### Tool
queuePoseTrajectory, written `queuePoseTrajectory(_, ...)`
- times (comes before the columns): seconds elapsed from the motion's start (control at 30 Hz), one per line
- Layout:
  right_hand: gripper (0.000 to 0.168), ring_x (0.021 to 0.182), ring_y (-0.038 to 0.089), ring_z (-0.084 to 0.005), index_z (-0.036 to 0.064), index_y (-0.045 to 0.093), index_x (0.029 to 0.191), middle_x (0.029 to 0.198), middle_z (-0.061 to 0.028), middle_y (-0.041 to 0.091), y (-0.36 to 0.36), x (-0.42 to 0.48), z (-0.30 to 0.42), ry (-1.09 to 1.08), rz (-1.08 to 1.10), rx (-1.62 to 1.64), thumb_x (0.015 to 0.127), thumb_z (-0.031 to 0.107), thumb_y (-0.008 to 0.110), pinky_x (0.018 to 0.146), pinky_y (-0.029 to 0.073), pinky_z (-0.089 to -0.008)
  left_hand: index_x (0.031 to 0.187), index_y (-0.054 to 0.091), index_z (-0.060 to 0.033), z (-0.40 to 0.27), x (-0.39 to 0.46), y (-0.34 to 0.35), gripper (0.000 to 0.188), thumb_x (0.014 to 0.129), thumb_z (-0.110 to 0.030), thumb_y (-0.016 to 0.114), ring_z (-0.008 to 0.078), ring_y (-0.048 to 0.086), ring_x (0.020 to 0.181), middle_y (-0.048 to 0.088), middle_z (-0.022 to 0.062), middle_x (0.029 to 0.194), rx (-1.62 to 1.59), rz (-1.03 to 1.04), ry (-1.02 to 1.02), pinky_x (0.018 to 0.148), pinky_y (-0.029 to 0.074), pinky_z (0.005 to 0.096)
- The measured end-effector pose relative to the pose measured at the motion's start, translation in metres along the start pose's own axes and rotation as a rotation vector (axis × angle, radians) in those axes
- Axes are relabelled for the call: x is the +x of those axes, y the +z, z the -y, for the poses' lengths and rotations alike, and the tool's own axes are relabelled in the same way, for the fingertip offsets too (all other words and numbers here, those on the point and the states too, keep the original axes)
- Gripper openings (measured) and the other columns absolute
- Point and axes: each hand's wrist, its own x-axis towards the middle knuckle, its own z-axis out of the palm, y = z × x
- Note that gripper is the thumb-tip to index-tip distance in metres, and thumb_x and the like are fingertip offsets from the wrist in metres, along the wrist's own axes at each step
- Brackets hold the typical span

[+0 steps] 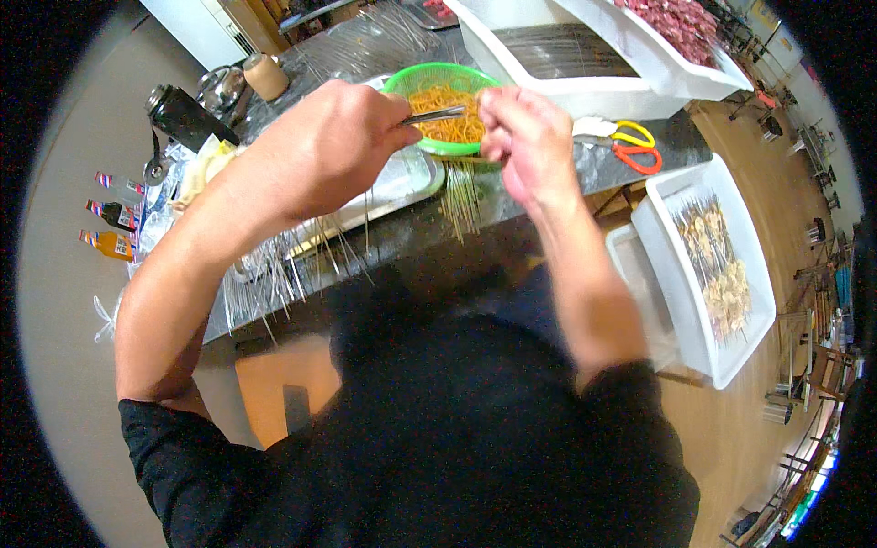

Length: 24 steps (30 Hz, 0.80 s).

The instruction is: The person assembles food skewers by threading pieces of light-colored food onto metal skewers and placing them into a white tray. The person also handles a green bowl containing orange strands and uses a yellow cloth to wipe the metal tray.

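Note:
My left hand (353,140) grips a few thin metal skewers (435,116), which point right over a green plastic basket (404,75). Orange-brown noodle-like strands (445,99) lie in the basket. At the skewers' far end are the curled, pinched fingers of my right hand (524,130); blur hides whether they hold a strand or the tips. Beneath the left wrist is a metal tray (418,179), partly covered by my arm. Thin bamboo sticks (460,198) stick out below the basket, towards me.
Scissors (636,147) with yellow and red handles lie right. Loaded skewers fill part of a white bin (757,288). Pinkish meat pieces (675,24) sit by another white bin (603,96). Loose metal skewers (264,281) overhang the table edge. A black flask (185,116) and several drink bottles (113,243) are left.

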Motion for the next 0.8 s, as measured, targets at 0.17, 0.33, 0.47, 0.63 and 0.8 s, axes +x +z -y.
queuePoseTrajectory(0.17, 0.017, 0.056, 0.05, -0.004, -0.003, 0.069, 0.099, 0.071, 0.0012, 0.061, 0.051, -0.057, 0.029, -0.156, 0.321, -0.311, 0.096, 0.014, 0.069, 0.051, 0.039, -0.0199, 0.092, 0.065, -0.0036, 0.031, -0.006, 0.03, 0.013, 0.094, -0.012, 0.056, 0.0454, 0.067, 0.07, 0.065, 0.0256, 0.074, 0.408, -0.077, 0.031, 0.062, 0.053, 0.0551)
queuePoseTrajectory(0.33, 0.009, 0.051, 0.046, -0.0039, 0.0, 0.069, 0.095, 0.071, 0.0009, 0.058, 0.022, -0.026, -0.029, 0.356, 0.034, -0.059, 0.091, 0.008, 0.07, 0.044, 0.034, -0.0202, 0.096, 0.064, -0.0042, 0.004, -0.01, 0.018, 0.012, 0.094, -0.012, 0.055, 0.0451, 0.067, 0.069, 0.064, 0.024, 0.071, 0.324, -0.171, 0.076, 0.059, 0.052, 0.0547)
queuePoseTrajectory(0.47, 0.007, 0.048, 0.04, -0.0022, 0.001, 0.069, 0.093, 0.069, 0.0025, 0.057, 0.026, -0.021, 0.03, 0.176, 0.112, -0.138, 0.093, 0.008, 0.07, 0.045, 0.031, -0.0194, 0.09, 0.064, -0.001, -0.003, -0.019, 0.027, 0.011, 0.09, -0.01, 0.057, 0.0417, 0.068, 0.067, 0.064, 0.0233, 0.069, 0.419, -0.03, 0.114, 0.058, 0.053, 0.0501)
queuePoseTrajectory(0.63, 0.015, 0.052, 0.048, -0.003, -0.002, 0.072, 0.092, 0.068, 0.0015, 0.06, 0.042, -0.069, -0.003, 0.082, 0.349, -0.311, 0.091, 0.013, 0.073, 0.047, 0.036, -0.0219, 0.083, 0.065, -0.0008, 0.01, -0.01, 0.022, 0.01, 0.086, -0.008, 0.059, 0.0379, 0.07, 0.067, 0.067, 0.0221, 0.071, 0.453, -0.092, 0.13, 0.058, 0.056, 0.0458)
queuePoseTrajectory(0.8, 0.009, 0.044, 0.045, -0.007, 0.001, 0.072, 0.087, 0.067, -0.0036, 0.061, 0.004, -0.015, -0.01, 0.287, 0.052, 0.108, 0.086, 0.009, 0.071, 0.04, 0.031, -0.0226, 0.087, 0.064, -0.0008, -0.011, -0.018, 0.021, 0.009, 0.088, -0.006, 0.057, 0.0401, 0.069, 0.068, 0.065, 0.023, 0.07, 0.303, -0.111, 0.107, 0.059, 0.056, 0.0473)
